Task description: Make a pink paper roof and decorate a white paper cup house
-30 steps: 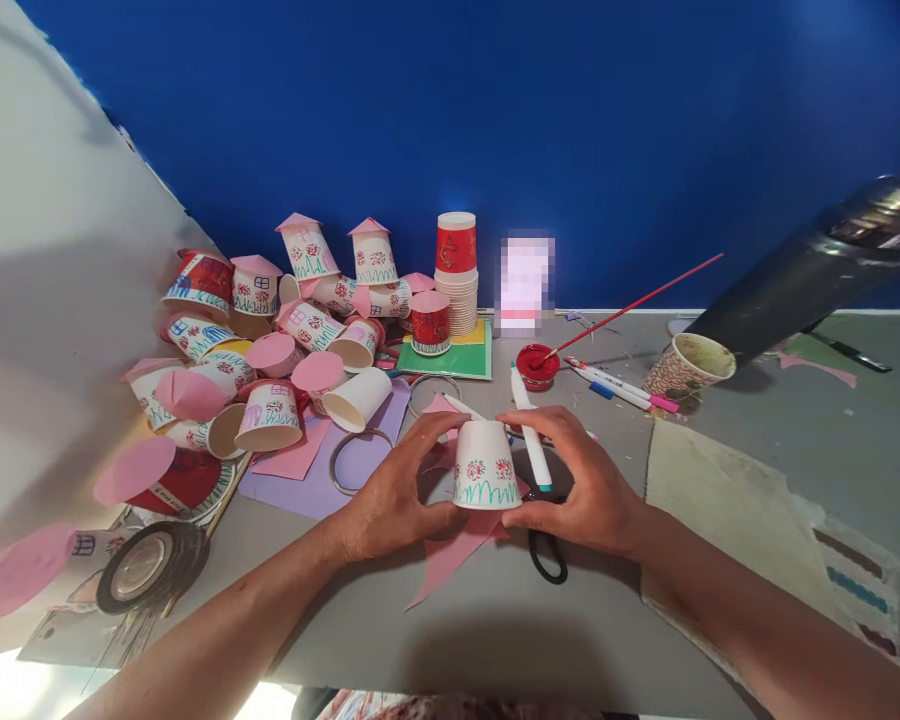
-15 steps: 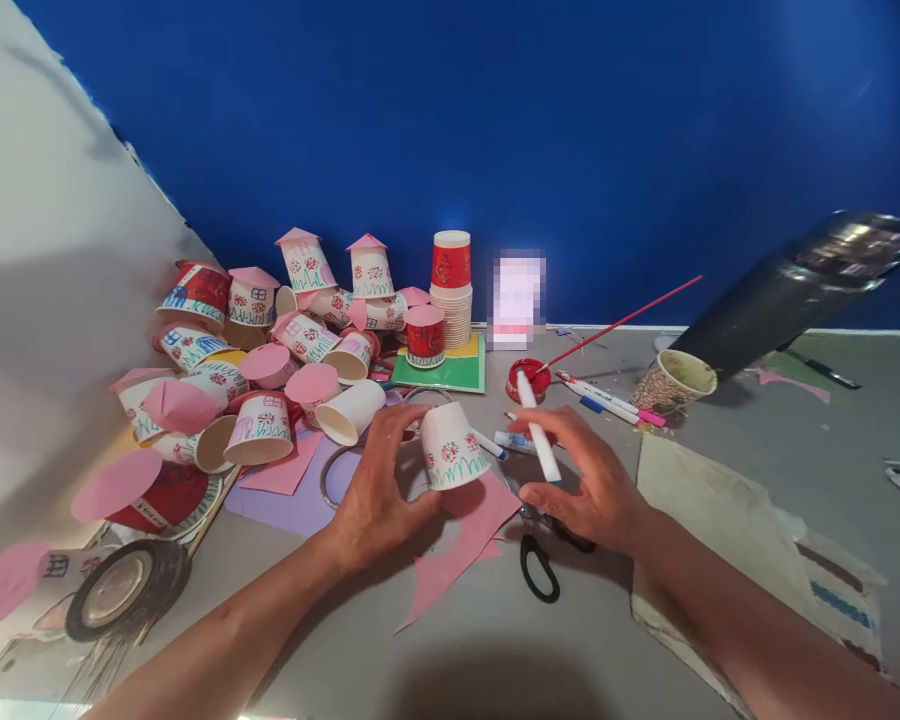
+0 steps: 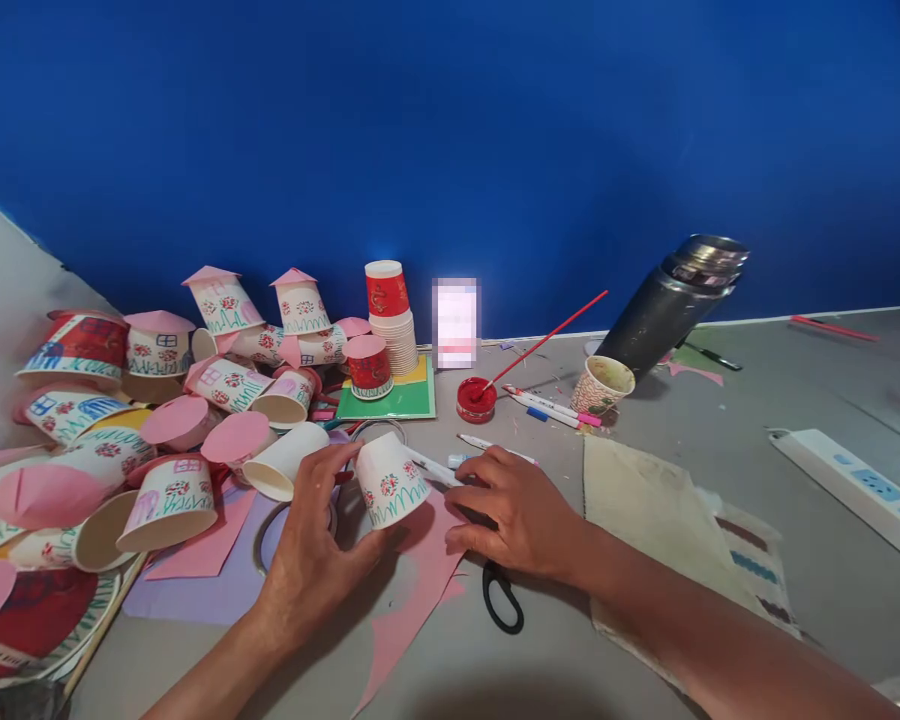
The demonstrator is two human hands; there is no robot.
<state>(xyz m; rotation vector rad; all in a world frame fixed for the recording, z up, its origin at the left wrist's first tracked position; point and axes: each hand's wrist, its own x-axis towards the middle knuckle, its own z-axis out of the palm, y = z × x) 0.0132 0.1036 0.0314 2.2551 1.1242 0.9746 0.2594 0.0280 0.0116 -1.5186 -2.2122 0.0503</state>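
Note:
My left hand (image 3: 315, 530) grips a white paper cup (image 3: 391, 482), rim down and slightly tilted, with thumb low and fingers behind its left side. Red flowers and a green zigzag are drawn on the cup. Beside it, my right hand (image 3: 506, 510) is palm down with thumb and fingers apart. Its fingertips are at the end of a white marker (image 3: 431, 467); whether they touch it is unclear. Another marker (image 3: 495, 446) lies just behind that hand. Below the hands are a cut pink paper sheet (image 3: 412, 590) and black-handled scissors (image 3: 504, 600), partly covered by my right hand.
Decorated cups with pink paper roofs (image 3: 169, 500) pile up at left. A cup stack (image 3: 394, 340) stands behind. Red paint (image 3: 476, 400) holds a stick; markers (image 3: 547, 405), a patterned cup (image 3: 600, 385), a dark flask (image 3: 667, 310), a cloth (image 3: 645, 500) and a power strip (image 3: 862, 480) are rightward.
The view has swung right. My right hand has come down from holding a white marker upright, and its fingers now rest lower, nearer the cup. My left hand keeps the cup.

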